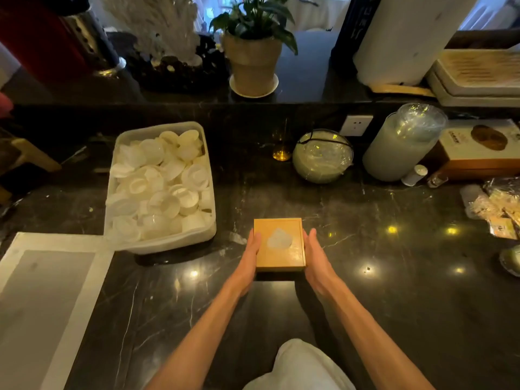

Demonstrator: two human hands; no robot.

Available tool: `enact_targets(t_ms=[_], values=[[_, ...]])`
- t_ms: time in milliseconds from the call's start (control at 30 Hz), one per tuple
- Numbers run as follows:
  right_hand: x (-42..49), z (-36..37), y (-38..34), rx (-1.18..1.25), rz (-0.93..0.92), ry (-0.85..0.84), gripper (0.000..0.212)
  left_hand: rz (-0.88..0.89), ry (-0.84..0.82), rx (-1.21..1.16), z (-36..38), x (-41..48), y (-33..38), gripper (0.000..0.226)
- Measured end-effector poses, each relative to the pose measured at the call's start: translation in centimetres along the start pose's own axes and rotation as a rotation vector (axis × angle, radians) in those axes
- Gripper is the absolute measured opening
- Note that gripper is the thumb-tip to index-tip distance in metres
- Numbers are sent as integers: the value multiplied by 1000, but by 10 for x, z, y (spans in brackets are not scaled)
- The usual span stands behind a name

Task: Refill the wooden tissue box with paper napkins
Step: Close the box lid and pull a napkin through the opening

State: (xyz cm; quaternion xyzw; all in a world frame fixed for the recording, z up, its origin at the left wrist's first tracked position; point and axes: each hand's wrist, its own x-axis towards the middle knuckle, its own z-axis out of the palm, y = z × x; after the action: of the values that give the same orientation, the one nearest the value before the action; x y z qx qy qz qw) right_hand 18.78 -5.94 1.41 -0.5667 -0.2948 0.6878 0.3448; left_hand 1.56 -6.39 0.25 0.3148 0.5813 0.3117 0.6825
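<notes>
- Your left hand (pixel 250 256) and right hand (pixel 315 256) press flat, fingers extended, against opposite sides of the square light-wood tissue box (pixel 279 244), which sits on the dark marble counter (pixel 365 291).
- A tuft of white napkin (pixel 279 239) shows at the lid's opening.
- Keep your palms level and your pressure even; lift straight, so the lid doesn't slip.

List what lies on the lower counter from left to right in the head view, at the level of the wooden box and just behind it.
Grey tray → plastic tub of white cups → left hand → wooden box → right hand → wrapped packets at the right edge.
</notes>
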Motion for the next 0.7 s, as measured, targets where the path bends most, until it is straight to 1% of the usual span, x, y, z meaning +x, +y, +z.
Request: enact_targets(t_ms=[133,233,300,367,433,500,533,600,633,667,700], values=[[38,9,-34,-19,6,-1,55,24,-19,26,-9,42,26,97],[54,11,-36,-8,32,16,56,15,-18,39,-11,53,37,102],[58,11,-34,4,49,23,60,1,-28,56,-14,58,34,104],[58,11,-31,4,41,10,61,7,-51,87,-20,60,26,96],[50,12,-31,-63,8,5,57,32,-47,144,-25,57,19,80],[35,13,-28,-221,-54,14,51,105,1,225,-22,40,23,72],[24,13,-25,-333,-113,52,51,160,31,294,-19,29,25,71],[4,10,-12,-675,-298,94,59,291,66,524,-13,6,18,66],[-5,9,-4,-874,-357,86,64,324,59,652,-10,-4,10,65],[-10,6,6,-1067,-363,73,68,330,41,782,-6,-12,2,66],[-15,4,13,-1224,-332,55,73,318,25,921,-3,-16,-6,68]])
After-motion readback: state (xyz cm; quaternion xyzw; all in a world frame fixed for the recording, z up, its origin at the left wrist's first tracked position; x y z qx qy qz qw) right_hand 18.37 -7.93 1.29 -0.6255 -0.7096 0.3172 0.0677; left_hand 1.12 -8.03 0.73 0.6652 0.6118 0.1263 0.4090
